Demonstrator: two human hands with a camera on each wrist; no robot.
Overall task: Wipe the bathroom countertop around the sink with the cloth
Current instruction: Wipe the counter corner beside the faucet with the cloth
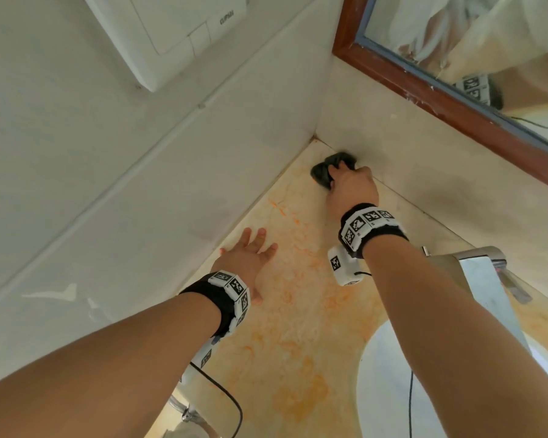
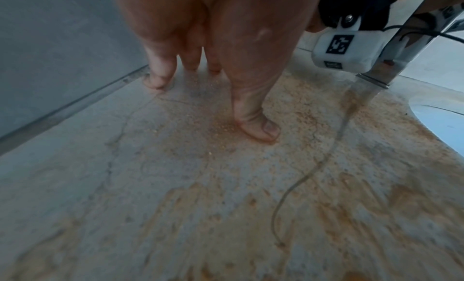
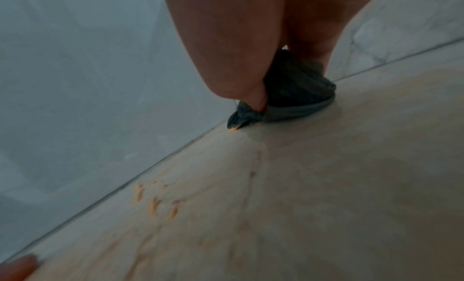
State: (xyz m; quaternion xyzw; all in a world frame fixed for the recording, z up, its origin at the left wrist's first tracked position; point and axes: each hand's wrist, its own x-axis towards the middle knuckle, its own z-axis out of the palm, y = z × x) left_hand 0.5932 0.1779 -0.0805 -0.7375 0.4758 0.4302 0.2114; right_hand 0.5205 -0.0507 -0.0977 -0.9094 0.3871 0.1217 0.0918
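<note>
Along the left edge of the surface (image 1: 285, 311), against the white wall: one left hand (image 1: 249, 259), grip released, fingers spread and straight. In the left wrist view its fingertips (image 2: 157, 82) and thumb press flat on the stone, holding nothing. One black wristband with white marker blocks sits on this forearm.

Surface itself: one pale marble slab, covered with orange streaks and grainy orange smears from the left edge across to the basin. One thin dark cable trails over it in the left wrist view.

Far left corner of the surface, where the two walls meet: one cloth (image 1: 328, 172), dark grey, bunched into a flattened wad. Its long axis lies roughly along the back wall, one pinched end pointing toward the corner; that tip (image 3: 234, 123) carries a dab of orange. The wad lies pressed on the stone just beside the back wall.

On the cloth: one right hand (image 1: 353, 188), grip clenched around the cloth, fingers curled over the top and bearing down. One matching wristband on this forearm.

Right of that: one chrome tap (image 1: 484, 273) near the back edge, one white sink (image 1: 380, 384) set into the surface below it.

Back wall, upper right: one mirror (image 1: 456, 58) in a brown wooden frame. Left wall, top: one white panel (image 1: 171, 30).
</note>
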